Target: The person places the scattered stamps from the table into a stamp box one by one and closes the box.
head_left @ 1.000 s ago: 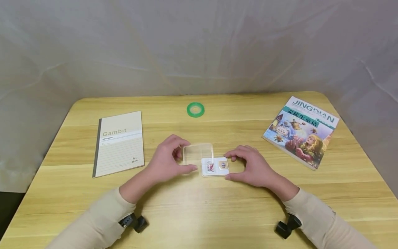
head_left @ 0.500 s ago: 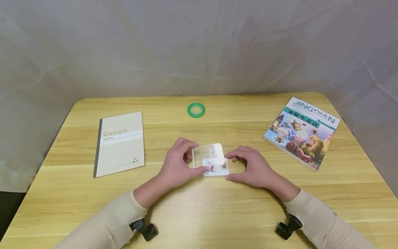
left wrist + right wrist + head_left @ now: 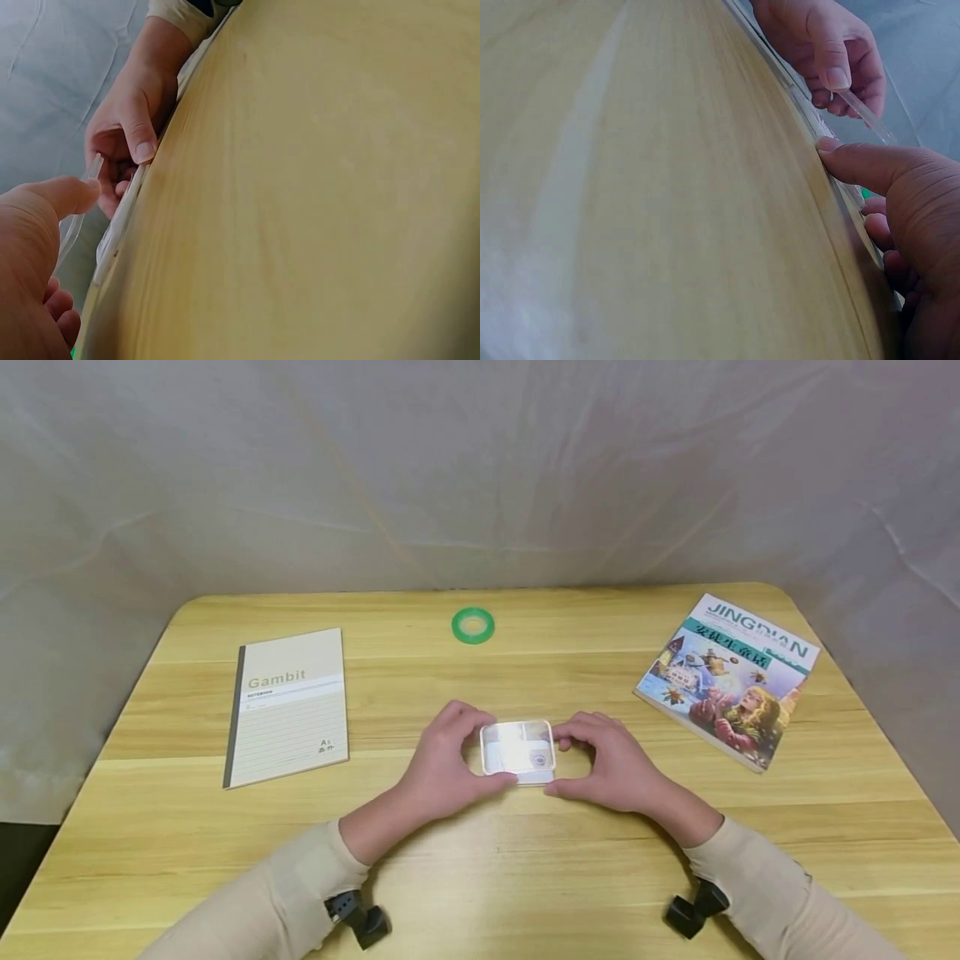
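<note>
My left hand (image 3: 442, 764) pinches a clear plastic lid (image 3: 517, 747) between thumb and fingers. The lid is over a flat white case (image 3: 537, 779) on the table and hides most of it in the head view; a small round emblem shows through. At the case's right end, my right hand (image 3: 611, 766) holds it by the near and far edges. Seen from the left wrist, the lid (image 3: 71, 236) is tilted and stands apart from the case (image 3: 120, 214). The right wrist view also shows a gap between the raised lid (image 3: 866, 118) and the case below.
On the left of the wooden table (image 3: 480, 885) lies a beige notebook (image 3: 292, 710). A green roll of tape (image 3: 473, 626) lies near the back edge, and an illustrated book (image 3: 731, 681) on the right. A grey cloth (image 3: 480, 477) hangs behind.
My left hand has carried the clear lid rightward, from left of the white case to over it. The right hand has stayed at the case's right end.
</note>
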Motion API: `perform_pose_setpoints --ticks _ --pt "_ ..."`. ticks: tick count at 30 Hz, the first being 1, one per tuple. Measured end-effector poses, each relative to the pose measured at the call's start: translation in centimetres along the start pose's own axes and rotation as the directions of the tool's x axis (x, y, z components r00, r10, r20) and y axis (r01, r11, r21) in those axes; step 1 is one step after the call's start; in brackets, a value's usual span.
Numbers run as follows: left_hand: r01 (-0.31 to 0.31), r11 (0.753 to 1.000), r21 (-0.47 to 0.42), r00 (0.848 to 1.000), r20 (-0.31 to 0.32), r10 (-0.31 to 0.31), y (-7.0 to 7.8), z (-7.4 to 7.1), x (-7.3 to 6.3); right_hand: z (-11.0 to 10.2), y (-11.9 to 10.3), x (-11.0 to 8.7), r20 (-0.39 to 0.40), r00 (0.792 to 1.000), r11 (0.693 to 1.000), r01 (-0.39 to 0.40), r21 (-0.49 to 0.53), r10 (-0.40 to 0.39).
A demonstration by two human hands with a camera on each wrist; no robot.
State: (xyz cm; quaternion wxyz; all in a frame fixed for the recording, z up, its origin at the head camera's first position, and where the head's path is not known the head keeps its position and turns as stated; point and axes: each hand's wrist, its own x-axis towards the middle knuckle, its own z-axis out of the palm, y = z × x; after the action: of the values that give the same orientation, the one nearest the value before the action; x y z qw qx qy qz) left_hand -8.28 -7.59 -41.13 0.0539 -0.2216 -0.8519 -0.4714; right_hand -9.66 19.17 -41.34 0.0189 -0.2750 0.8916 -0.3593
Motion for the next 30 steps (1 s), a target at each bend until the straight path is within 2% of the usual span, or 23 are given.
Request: perform_pose_setpoints --ticks 11,17,25,30 --pt "0.007 1.0 0.011 1.0 0.02 -0.007 -0.14 0.79 -0.46 -0.14 -0.08 -0.11 0.006 1.0 1.0 -0.006 0.004 0.006" --pt "0.033 0.998 0.056 0.998 0.048 -0.035 -0.18 0.9 -0.49 -0.08 -0.01 -0.11 0.016 1.0 1.0 -0.012 0.005 0.012" --pt "0.021 0.996 0.085 0.998 0.058 -0.026 -0.26 0.94 -0.44 -0.04 0.07 -0.09 0.017 1.0 1.0 -0.01 0.003 0.01" --pt "0.038 0.994 0.104 0.996 0.075 -0.046 -0.37 0.86 -0.38 -0.07 0.08 -0.05 0.02 1.0 1.0 -0.006 0.008 0.006"
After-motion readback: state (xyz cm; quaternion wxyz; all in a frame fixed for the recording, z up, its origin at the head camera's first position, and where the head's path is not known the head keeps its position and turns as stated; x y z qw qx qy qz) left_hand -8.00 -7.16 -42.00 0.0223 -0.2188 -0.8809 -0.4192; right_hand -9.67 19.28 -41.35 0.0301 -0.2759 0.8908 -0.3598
